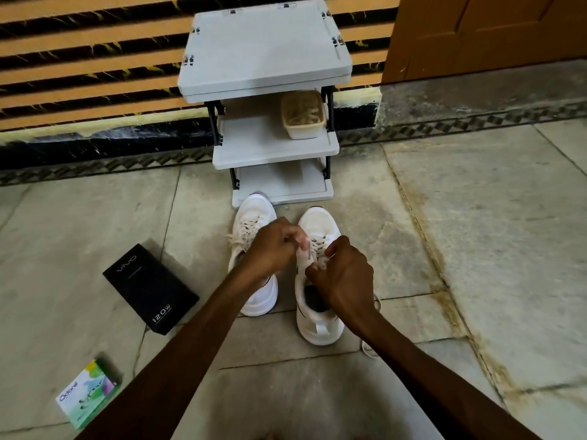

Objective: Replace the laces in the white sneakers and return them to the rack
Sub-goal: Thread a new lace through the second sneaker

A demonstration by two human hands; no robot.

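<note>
Right hand (344,276), left hand (270,249), pinching white lace (303,254)

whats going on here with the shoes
A person is lacing a pair of white sneakers on the floor in front of a small grey rack. The left hand pinches the lace near the top of the right sneaker, and the right hand grips it alongside. The left sneaker looks already laced. A loose lace lies beside the right sneaker. Neither shoe is on the rack yet.
</note>
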